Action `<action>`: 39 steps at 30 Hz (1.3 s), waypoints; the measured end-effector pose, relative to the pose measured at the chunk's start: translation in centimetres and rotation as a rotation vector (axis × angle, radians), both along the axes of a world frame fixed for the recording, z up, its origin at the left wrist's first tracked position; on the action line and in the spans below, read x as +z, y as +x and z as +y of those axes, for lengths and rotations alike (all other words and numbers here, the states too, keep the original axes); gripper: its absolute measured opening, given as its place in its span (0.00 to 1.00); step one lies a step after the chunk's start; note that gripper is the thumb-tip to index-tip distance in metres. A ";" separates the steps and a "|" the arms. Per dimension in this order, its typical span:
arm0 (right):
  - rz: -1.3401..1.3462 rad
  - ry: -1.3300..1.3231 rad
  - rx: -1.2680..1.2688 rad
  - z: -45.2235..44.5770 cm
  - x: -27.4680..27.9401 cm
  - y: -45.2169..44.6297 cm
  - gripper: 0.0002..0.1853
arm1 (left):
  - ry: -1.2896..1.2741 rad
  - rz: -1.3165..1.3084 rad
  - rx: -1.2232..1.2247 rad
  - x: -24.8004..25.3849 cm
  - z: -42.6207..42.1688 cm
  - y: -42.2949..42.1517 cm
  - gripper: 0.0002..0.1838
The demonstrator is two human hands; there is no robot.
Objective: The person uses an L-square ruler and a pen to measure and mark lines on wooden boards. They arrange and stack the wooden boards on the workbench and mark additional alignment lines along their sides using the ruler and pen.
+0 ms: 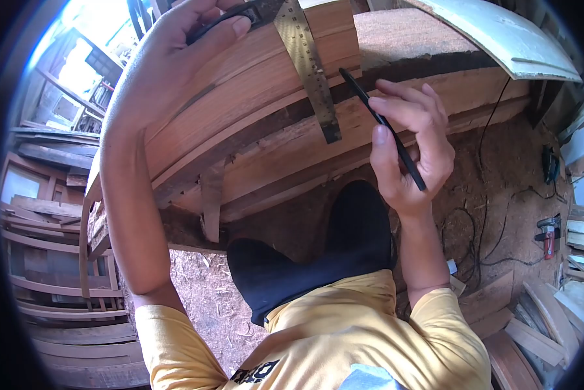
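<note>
My left hand [204, 32] is closed around the dark stock of a try square at the top of the head view. The try square [308, 71] lays its worn metal blade across the wooden boards [246, 97], and the blade's end juts past their near edge. In my right hand [412, 140] is a slim black pencil [394, 138], gripped between thumb and fingers. Its upper tip points at the boards just right of the blade; whether it touches the wood I cannot tell.
A pale panel [500, 36] lies at the bench's right end. Wood pieces are stacked at left [64, 279] and lower right [526, 331]. A red-and-grey tool [548, 237] and black cables [483, 169] lie on the shaving-strewn floor [207, 305].
</note>
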State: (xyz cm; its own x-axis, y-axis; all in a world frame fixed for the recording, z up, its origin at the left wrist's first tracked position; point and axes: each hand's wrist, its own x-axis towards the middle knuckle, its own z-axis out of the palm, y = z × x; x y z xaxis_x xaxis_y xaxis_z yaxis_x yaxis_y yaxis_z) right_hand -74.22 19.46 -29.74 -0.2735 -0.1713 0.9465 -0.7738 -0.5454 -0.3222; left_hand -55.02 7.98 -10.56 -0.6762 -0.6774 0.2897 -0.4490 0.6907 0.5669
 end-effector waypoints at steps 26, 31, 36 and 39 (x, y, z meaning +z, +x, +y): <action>0.143 -0.073 -0.105 -2.1 0.6 -0.7 0.14 | -0.042 0.074 -0.141 -0.7 -1.9 0.5 0.06; 0.163 0.093 -0.137 0.2 -0.5 0.1 0.16 | -0.071 0.054 -0.153 -0.8 -2.7 0.7 0.08; 0.152 0.150 -0.157 0.6 -1.9 0.2 0.15 | -0.122 0.060 -0.145 -1.1 -2.5 0.7 0.09; 0.167 0.212 -0.151 1.0 -2.3 -0.2 0.16 | -0.123 0.080 -0.151 -1.3 -2.6 0.7 0.09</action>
